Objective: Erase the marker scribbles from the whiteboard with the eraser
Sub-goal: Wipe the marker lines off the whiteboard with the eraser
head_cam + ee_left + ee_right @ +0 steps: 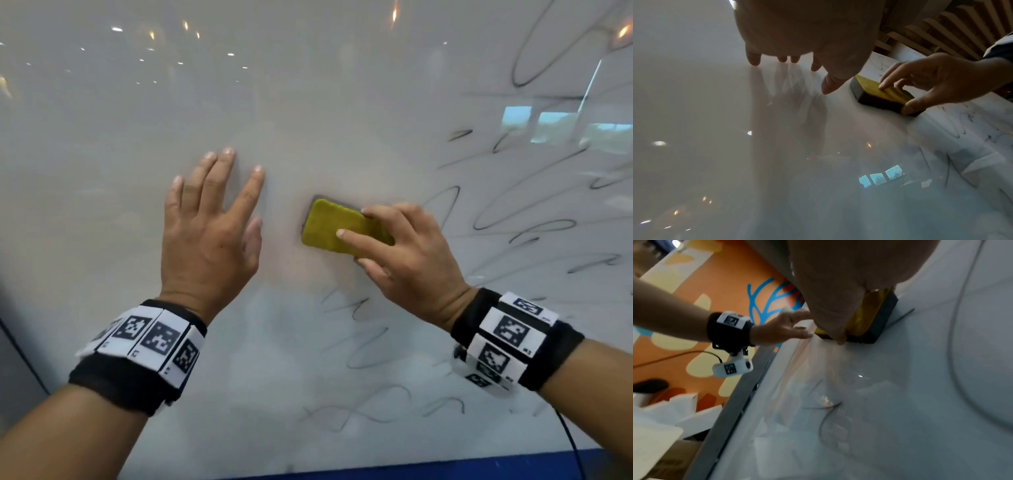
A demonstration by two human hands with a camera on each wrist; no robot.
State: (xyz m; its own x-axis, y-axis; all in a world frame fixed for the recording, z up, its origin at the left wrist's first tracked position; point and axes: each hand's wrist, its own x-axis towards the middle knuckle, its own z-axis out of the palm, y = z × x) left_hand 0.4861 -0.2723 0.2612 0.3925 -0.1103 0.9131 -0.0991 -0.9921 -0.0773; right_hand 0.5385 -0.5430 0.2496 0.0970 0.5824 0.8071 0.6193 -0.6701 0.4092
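I see the whiteboard [308,85] filling the head view, its left half wiped to a pale haze and its right half covered with black scribbles [534,205]. More scribbles run below the eraser, toward the board's blue bottom edge [428,467].

Taking the eraser [335,228] as my landmark: it sits flat on the board near the middle, a yellow-topped block with a dark felt base, long axis running from upper left to lower right. It lies right at the border between wiped board and marked board, with the remaining marks to its right and below it.

My right hand [407,253] is on the eraser's right end. Its fingers [363,240] are curled round the block: the index lies across the yellow top, the others hook over the far edge, and in the left wrist view the thumb clamps the near dark side. The block's left end sticks out free of the grip.

My left hand [209,233] is just left of the eraser and apart from it, fingers straight and spread over wiped board; whether the palm touches, I cannot tell. It holds nothing.

I judge the wiping about half done. The next stroke should carry the eraser rightward or downward, broadside into the marks, and only the right hand can drive it.
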